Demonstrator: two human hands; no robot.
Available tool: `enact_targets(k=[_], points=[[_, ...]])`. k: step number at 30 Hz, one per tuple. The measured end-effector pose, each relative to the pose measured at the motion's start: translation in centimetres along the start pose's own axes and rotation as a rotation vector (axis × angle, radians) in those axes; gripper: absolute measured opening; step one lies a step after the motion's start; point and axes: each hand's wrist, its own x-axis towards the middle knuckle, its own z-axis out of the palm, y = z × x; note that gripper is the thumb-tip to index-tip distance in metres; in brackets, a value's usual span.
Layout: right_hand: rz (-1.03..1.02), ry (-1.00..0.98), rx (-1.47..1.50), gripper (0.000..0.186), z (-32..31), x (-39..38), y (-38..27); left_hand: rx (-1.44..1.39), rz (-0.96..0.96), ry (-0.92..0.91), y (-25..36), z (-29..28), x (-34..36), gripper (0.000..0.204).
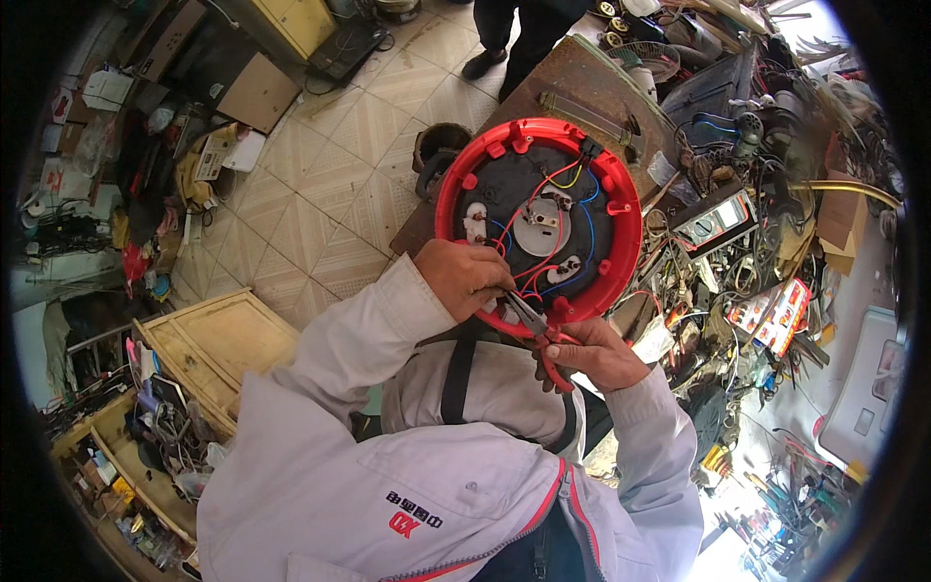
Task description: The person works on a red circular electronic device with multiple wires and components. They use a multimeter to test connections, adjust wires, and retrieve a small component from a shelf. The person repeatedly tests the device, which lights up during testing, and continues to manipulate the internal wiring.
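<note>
A round red plastic appliance housing [622, 281] lies open before me, its inside facing up. In it sit a dark base plate [485, 199], a silver disc [539, 233] at the centre and white terminal blocks [475, 223]. Red, blue and yellow-green wires [590, 228] run between them. My right hand [596, 355] is closed round red-handled pliers [529, 315], whose jaws reach over the near rim. My left hand [467, 278] lies across the rim's near left, fingers pinched close to the plier tips. What it pinches is hidden, though red wires pass there.
Under the housing stands a brown worktable [572, 82]. Tangled parts and wires crowd the right, with a multimeter [716, 223] on top. A wooden drawer unit [208, 339] is at the left. Someone's dark-trousered legs [514, 39] stand at the far side of the tiled floor [335, 160].
</note>
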Motion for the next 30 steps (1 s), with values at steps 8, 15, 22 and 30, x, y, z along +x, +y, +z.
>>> enact_targets(k=[8,15,22,30], points=[[-0.078,0.015,-0.014,0.026,0.1,0.0,0.7,0.010,0.007,-0.004,-0.1,0.1,-0.1,0.021],[-0.076,0.043,0.058,0.024,1.1,-0.1,0.8,0.042,0.025,0.017,-0.1,0.3,-0.1,0.020],[-0.107,0.112,0.092,0.022,2.4,-0.2,1.0,0.045,0.025,0.027,-0.5,0.6,0.0,0.018],[-0.103,0.223,-0.119,0.021,2.4,-1.8,1.1,0.029,0.018,0.061,-0.1,0.3,-0.2,0.020]])
